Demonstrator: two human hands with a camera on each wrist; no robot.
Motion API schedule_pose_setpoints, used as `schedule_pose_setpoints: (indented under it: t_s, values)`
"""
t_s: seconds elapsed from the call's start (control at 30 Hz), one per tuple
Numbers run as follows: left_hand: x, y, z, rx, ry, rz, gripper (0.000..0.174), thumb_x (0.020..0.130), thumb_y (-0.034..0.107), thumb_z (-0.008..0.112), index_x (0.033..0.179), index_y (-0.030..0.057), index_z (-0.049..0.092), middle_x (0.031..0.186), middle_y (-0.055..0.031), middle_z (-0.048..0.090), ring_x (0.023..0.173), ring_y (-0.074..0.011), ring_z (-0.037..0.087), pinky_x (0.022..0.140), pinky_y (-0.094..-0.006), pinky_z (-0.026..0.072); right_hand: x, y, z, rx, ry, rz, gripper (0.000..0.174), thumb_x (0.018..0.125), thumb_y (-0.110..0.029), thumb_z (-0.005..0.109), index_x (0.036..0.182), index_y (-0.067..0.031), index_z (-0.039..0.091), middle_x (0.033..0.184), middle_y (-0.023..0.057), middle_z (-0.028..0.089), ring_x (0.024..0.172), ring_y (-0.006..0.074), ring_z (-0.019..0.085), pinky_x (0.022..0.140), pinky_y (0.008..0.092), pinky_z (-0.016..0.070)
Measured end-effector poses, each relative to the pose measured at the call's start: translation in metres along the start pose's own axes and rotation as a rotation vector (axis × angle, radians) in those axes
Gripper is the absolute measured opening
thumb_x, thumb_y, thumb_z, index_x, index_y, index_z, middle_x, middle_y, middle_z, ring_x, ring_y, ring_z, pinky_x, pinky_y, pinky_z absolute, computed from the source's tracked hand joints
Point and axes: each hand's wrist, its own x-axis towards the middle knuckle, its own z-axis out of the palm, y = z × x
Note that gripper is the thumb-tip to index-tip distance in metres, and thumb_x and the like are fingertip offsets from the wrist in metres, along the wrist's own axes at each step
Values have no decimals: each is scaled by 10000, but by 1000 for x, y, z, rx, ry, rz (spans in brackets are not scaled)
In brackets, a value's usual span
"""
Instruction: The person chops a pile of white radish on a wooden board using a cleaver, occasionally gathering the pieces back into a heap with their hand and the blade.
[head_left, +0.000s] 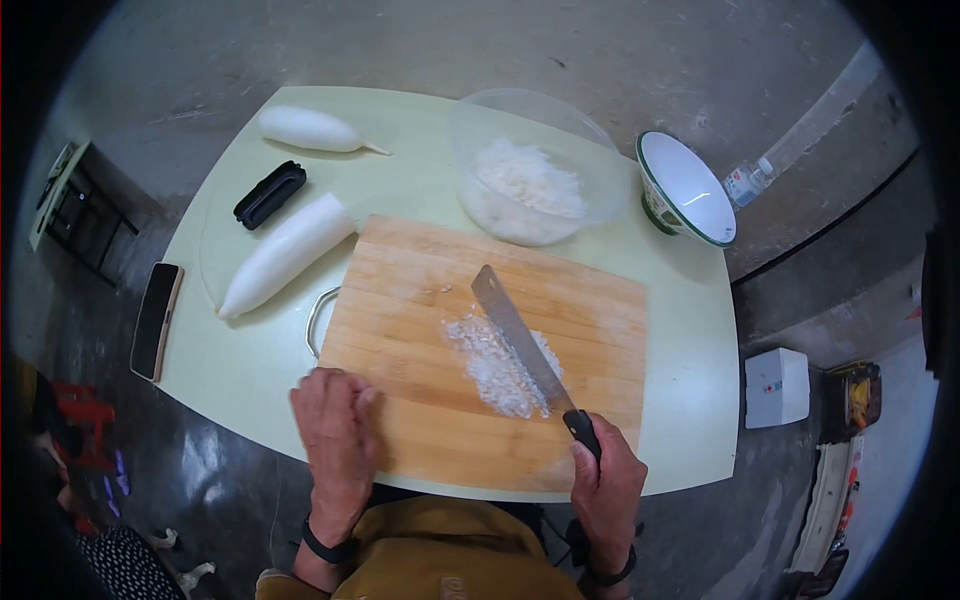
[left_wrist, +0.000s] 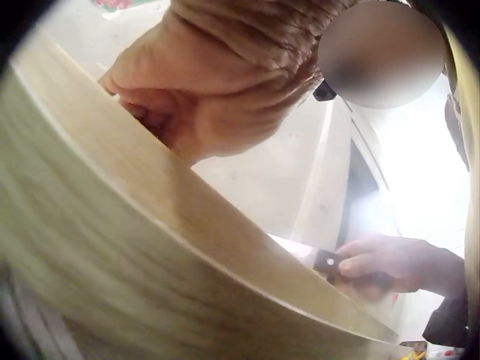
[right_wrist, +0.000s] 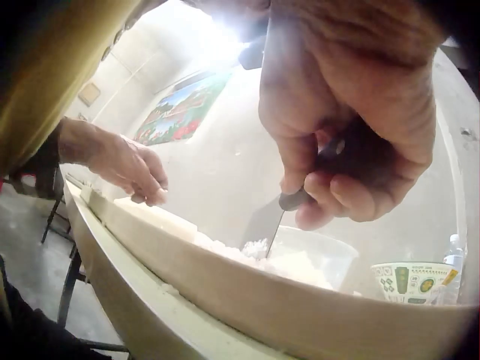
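My right hand (head_left: pixel 609 471) grips the black handle (head_left: pixel 582 432) of a kitchen knife (head_left: pixel 520 340). The blade slants across a pile of finely chopped white bits (head_left: pixel 497 370) on the wooden cutting board (head_left: pixel 400 290). In the right wrist view, fingers and thumb wrap round the handle, with the blade pointing down at the chopped bits. At the board's near left corner is my left hand (head_left: pixel 335 425), its fingers loosely curled and holding nothing. The right wrist view shows that left hand (right_wrist: pixel 124 166) over the board's edge, fingertips hanging downward.
A cut white radish (head_left: pixel 285 255) and a whole one (head_left: pixel 310 129) lie left, near a black case (head_left: pixel 270 195) and a phone (head_left: pixel 157 320). Behind the board stand a clear bowl (head_left: pixel 535 228) of white shreds and a tilted green-rimmed bowl (head_left: pixel 685 188). A metal handle (head_left: pixel 314 320) shows beside the board.
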Motion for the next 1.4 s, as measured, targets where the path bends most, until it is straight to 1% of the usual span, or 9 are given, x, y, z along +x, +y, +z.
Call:
schedule_pose_setpoints:
  t_s: [0.17, 0.27, 0.43, 0.63, 0.7, 0.8, 1.17, 1.27, 1.4]
  values:
    - [1, 33, 26, -378, -217, 121, 243, 814, -32, 607, 1041, 55, 600, 964, -114, 577, 926, -308, 533, 827, -455, 386, -1, 2, 4, 52, 27, 14, 323, 842, -25, 643, 1162, -18, 603, 936, 175, 654, 833, 333, 659, 711, 365, 527]
    - [6, 57, 29, -365, -276, 132, 296, 822, -42, 607, 1088, 86, 631, 1003, -108, 649, 931, -304, 605, 848, -483, 443, 0, 2, -1, 42, 25, 8, 325, 837, -21, 646, 1159, -23, 605, 930, 171, 653, 832, 331, 658, 707, 365, 527]
    - [3, 51, 28, -316, -141, 81, 184, 838, -12, 632, 987, 88, 674, 884, -66, 668, 833, -275, 629, 886, -480, 434, -2, 2, -4, 51, 22, 19, 334, 832, -17, 652, 1162, -25, 604, 917, 168, 649, 813, 326, 656, 697, 367, 525]
    - [-10, 31, 29, -337, -58, 44, 116, 824, 28, 685, 935, 59, 686, 788, -95, 655, 721, -275, 613, 765, -421, 456, -4, 1, -4, 70, 51, -10, 322, 841, -63, 661, 1158, -50, 608, 920, 150, 652, 784, 321, 643, 676, 372, 516]
    - [-15, 28, 33, -417, 28, -18, 93, 845, 37, 683, 937, 29, 682, 790, -103, 660, 697, -272, 614, 661, -365, 478, -2, -2, -5, 5, -128, 40, 317, 847, -74, 659, 1159, -60, 607, 910, 138, 650, 773, 322, 639, 665, 371, 513]
    - [-20, 19, 35, -458, 15, -37, 87, 863, 46, 678, 939, 3, 677, 788, -110, 660, 686, -262, 612, 595, -325, 472, -3, 1, -1, 3, -56, -28, 330, 847, -63, 657, 1172, -68, 601, 887, 132, 640, 759, 324, 635, 652, 373, 509]
    - [-27, 25, 24, -584, -12, 42, 80, 847, 43, 692, 916, 6, 674, 736, -108, 626, 597, -205, 539, 528, -304, 415, 1, 5, 7, 78, 58, -103, 334, 847, -52, 660, 1174, -50, 597, 898, 143, 647, 777, 314, 645, 666, 364, 513]
    - [-28, 30, 8, -618, -147, 197, 88, 825, 50, 709, 901, 14, 679, 747, -107, 636, 618, -236, 574, 546, -317, 449, 1, 2, 5, 12, -39, -12, 346, 834, -45, 669, 1173, -46, 597, 902, 139, 649, 790, 309, 646, 682, 361, 513]
    - [-38, 26, -24, -932, -997, 314, 80, 834, 63, 699, 910, 43, 684, 822, -86, 677, 766, -278, 653, 659, -347, 525, 0, 2, 4, 37, 4, -39, 342, 827, -40, 673, 1161, -38, 603, 905, 136, 651, 791, 310, 647, 684, 360, 511]
